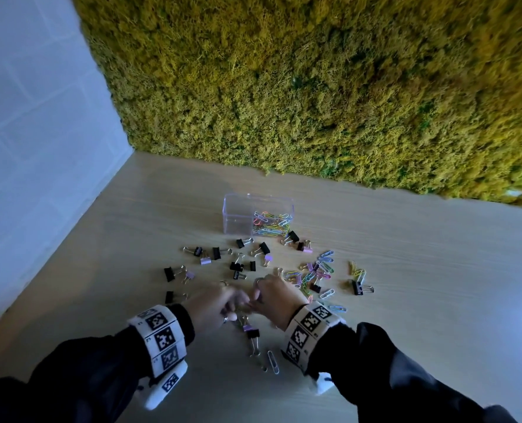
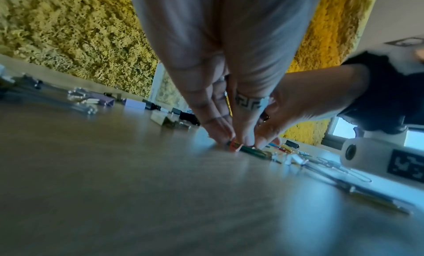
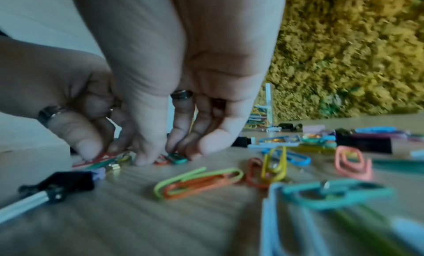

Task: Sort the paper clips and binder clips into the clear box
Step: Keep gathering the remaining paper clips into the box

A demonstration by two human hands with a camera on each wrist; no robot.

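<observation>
The clear box [image 1: 238, 215] stands at the back of the table; its right part holds coloured paper clips [image 1: 270, 224] and its left part looks empty. Black and lilac binder clips [image 1: 237, 266] lie scattered in front of it, and loose coloured paper clips [image 1: 317, 273] lie to the right. My two hands meet near the front. My left hand [image 1: 238, 302] [image 2: 229, 142] pinches a small bunch of coloured paper clips [image 2: 236, 146] against the table. My right hand [image 1: 256, 297] [image 3: 169, 156] pinches orange and teal clips [image 3: 176, 158] right beside it.
A moss wall [image 1: 314, 87] closes the back and a white wall [image 1: 40, 132] the left. A black binder clip [image 1: 253, 333] and a silver paper clip [image 1: 273, 361] lie between my wrists. Another black binder clip [image 1: 357, 287] sits far right.
</observation>
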